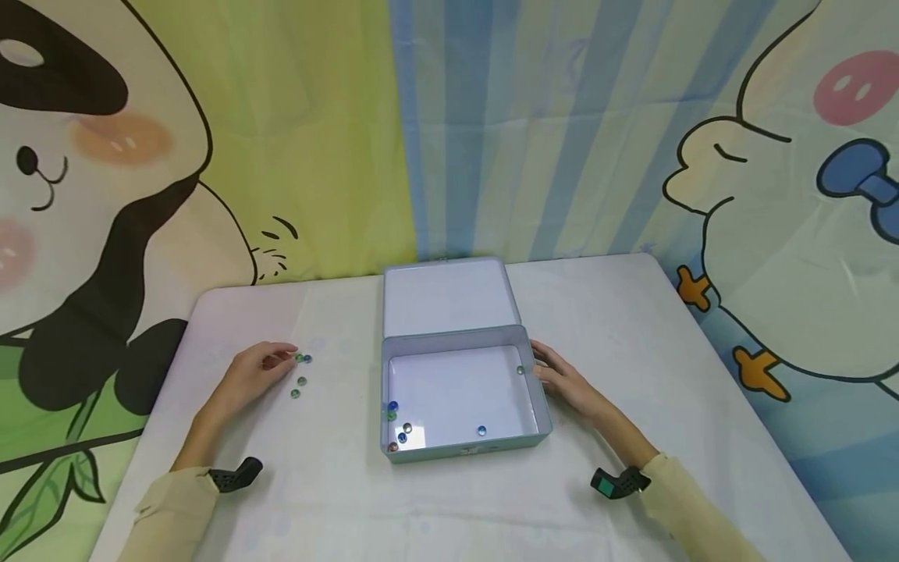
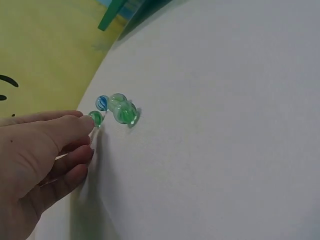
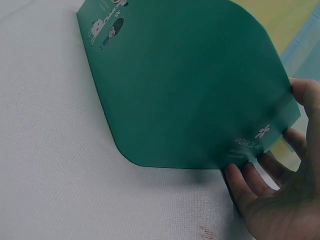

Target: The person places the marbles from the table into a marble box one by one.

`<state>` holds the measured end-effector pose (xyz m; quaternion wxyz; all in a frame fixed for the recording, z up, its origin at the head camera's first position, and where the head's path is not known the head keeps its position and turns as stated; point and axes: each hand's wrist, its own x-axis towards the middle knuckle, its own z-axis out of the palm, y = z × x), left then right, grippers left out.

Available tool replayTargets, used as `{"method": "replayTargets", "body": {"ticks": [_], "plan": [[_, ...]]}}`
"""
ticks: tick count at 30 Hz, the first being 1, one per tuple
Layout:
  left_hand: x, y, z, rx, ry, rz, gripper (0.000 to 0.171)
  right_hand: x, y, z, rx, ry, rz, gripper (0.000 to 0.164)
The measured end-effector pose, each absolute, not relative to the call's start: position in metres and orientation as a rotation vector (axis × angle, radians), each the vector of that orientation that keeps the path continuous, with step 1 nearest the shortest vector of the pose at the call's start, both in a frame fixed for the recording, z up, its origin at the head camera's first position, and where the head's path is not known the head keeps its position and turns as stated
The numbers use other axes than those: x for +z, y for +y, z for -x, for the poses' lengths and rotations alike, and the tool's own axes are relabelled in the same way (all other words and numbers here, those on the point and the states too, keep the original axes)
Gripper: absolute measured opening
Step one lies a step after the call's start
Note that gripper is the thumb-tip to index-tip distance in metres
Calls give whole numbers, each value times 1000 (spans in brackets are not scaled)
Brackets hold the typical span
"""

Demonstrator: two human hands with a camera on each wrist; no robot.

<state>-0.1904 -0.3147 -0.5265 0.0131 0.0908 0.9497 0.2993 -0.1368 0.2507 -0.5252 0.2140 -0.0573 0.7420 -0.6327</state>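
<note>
The open box (image 1: 435, 454) is my landmark. To the left of it, four loose marbles lie on the white cloth (image 1: 337, 484), and the left hand (image 1: 254, 373) is the nearer one. The green marble (image 1: 299, 358) is directly at its fingertips, on the side toward the box; being round, it offers no long axis. The fingertips meet it, but I cannot tell if they already pinch it. The right hand (image 1: 565, 382) rests against the right wall of the box with relaxed fingers, thumb apart from them. The head view shows seven marbles inside the box, which the right wrist view does not; that one shows instead the printed figures (image 3: 107, 27) on the green outside. Only the left wrist view makes clear the swirls in the blue marble (image 2: 102, 103).
</note>
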Motion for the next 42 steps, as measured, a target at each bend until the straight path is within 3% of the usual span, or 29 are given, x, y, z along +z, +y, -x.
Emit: {"method": "replayTargets", "body": {"ticks": [9,27,42], "plan": [[-524,-311,192,820,2986,-425,30,-522,250,137,-1758,2063,158,64],[-504,-301,198,871,3045,-278,27,-523,251,135,-1758,2059,158,65],[-469,-241,216,1060,3031,-619,23,-523,249,136,-1735,2081,132,64]]}}
